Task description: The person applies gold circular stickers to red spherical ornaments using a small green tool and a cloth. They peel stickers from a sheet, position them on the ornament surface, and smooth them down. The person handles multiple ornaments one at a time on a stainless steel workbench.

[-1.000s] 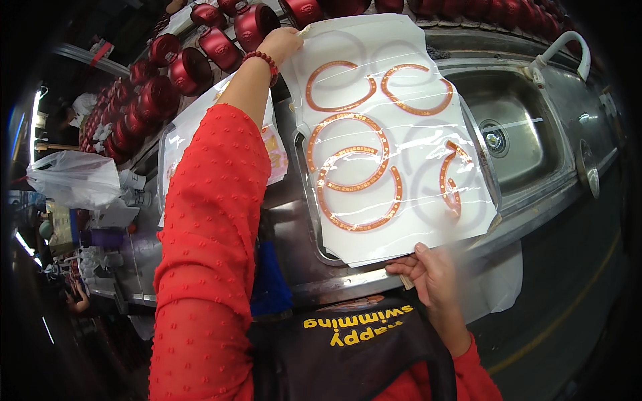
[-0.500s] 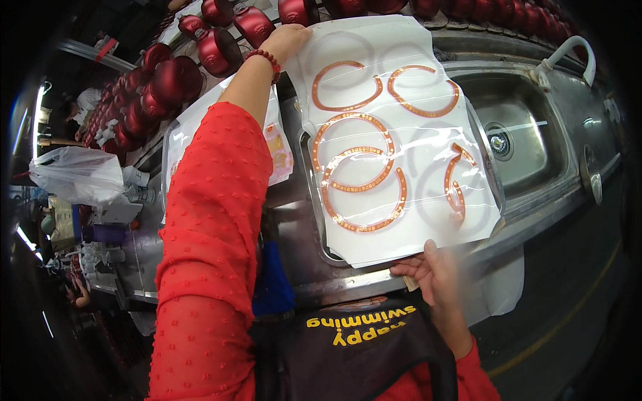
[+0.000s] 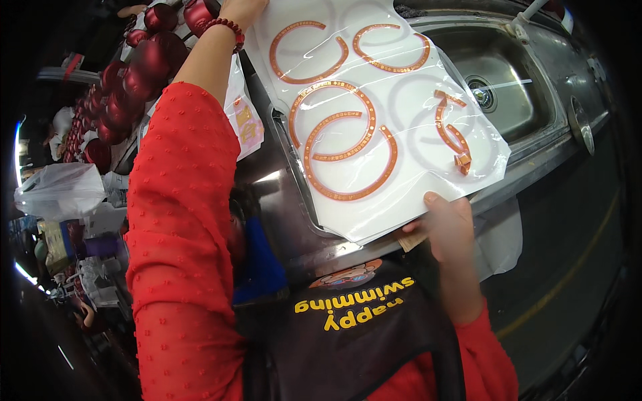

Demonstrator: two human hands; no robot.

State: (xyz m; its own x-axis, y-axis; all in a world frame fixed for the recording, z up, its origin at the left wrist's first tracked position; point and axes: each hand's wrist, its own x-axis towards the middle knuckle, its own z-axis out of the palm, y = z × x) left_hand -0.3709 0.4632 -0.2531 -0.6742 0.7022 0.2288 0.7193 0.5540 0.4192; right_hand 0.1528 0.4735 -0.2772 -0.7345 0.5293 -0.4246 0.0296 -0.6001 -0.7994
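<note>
A glossy white decal sheet (image 3: 408, 167) slants over the sink edge, carrying curved orange strips with small pale marks. Two of these orange curved strips (image 3: 364, 189) cross each other in the middle. Towards the right, a twisted orange strip (image 3: 449, 134) has a crumpled lower end. At the far left corner of the sheet, my left hand (image 3: 244, 10) is closed on its edge, fingers partly cut off by the picture's top. My right hand (image 3: 451, 227) pinches the near edge, thumb on top, fingers mostly hidden below. A small tan piece (image 3: 413, 240) shows beside those fingers.
A steel sink basin (image 3: 501, 73) with a tap lies at the right. Dark red rounded vessels (image 3: 144, 77) crowd the far left. Another printed sheet (image 3: 246, 123) lies beside my left forearm. A clear plastic bag (image 3: 60, 190) sits farther left.
The view has shifted, so the sheet and sink appear higher and farther left. The twisted strip's lower end, blurred before, now shows as a crumpled fold. Both hands stay at the sheet's edges.
</note>
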